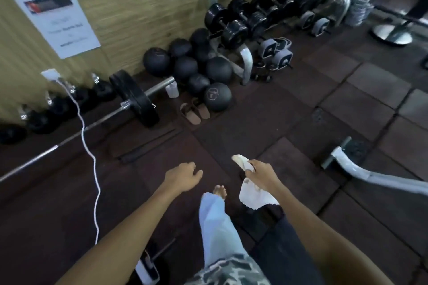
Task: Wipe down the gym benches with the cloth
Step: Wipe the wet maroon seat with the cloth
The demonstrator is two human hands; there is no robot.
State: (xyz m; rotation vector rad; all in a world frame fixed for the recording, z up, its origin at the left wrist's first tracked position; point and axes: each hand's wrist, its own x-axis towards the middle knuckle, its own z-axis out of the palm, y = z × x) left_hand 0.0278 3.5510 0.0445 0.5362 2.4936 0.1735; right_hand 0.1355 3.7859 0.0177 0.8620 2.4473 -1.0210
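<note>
My right hand (262, 174) grips a white cloth (253, 194); one end sticks up past the fingers and the rest hangs below the hand. My left hand (185, 176) hangs in the air at lower centre with fingers loosely curled, holding nothing. A white metal frame leg of a bench (370, 176) crosses the floor at the right edge, apart from both hands. No bench pad shows in the head view. My bare foot (220, 191) and light trouser leg are between the hands.
A loaded barbell (136, 99) lies along the wooden wall at left, with a white cable (91, 157) trailing across the floor. Black medicine balls (217, 97), sandals (195, 112) and a dumbbell rack (254, 16) stand ahead. Dark rubber floor tiles (324, 99) spread to the right.
</note>
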